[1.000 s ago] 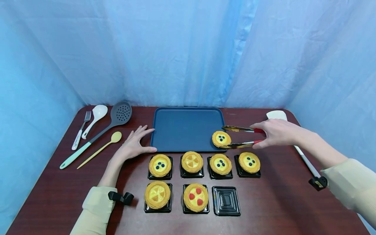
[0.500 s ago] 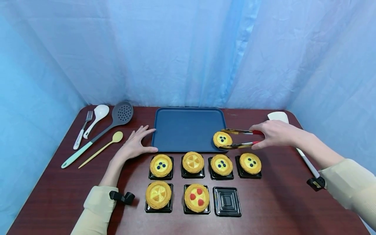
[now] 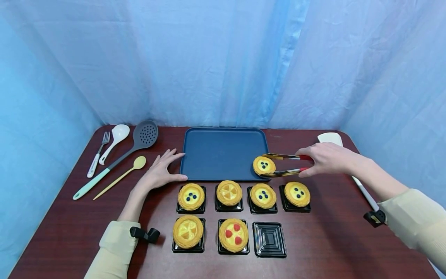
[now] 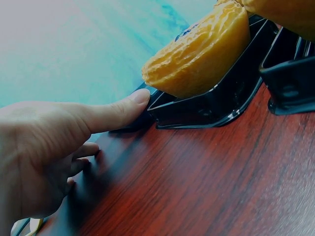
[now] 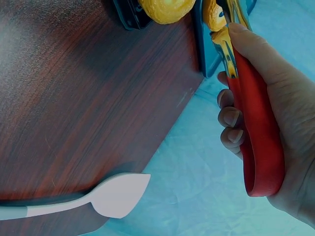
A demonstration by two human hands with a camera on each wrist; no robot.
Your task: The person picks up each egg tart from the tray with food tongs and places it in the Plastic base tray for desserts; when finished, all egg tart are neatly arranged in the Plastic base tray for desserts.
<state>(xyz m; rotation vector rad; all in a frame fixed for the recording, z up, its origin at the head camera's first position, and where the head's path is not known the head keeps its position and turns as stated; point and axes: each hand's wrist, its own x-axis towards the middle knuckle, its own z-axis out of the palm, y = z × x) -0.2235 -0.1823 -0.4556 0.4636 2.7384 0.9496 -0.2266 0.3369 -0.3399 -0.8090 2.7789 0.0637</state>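
Observation:
My right hand grips red-handled tongs at the right of a dark blue tray. The tong tips straddle a blueberry tart lying in the tray's front right corner; one tip overlaps its near edge, the other lies by its far rim. In the right wrist view the red handle runs between thumb and curled fingers. My left hand is spread at the tray's left side, index finger and thumb at its edge. The left wrist view shows that thumb beside a tart in a black holder.
Several fruit tarts sit on black plastic holders before the tray. One holder bears no tart. At left lie a fork, white spoon, slotted skimmer and yellow spoon. A white spatula lies right.
The tongs' far arm has come slightly nearer the tart, narrowing the gap between the arms. The head view has shifted a little. My left hand stays at the tray.

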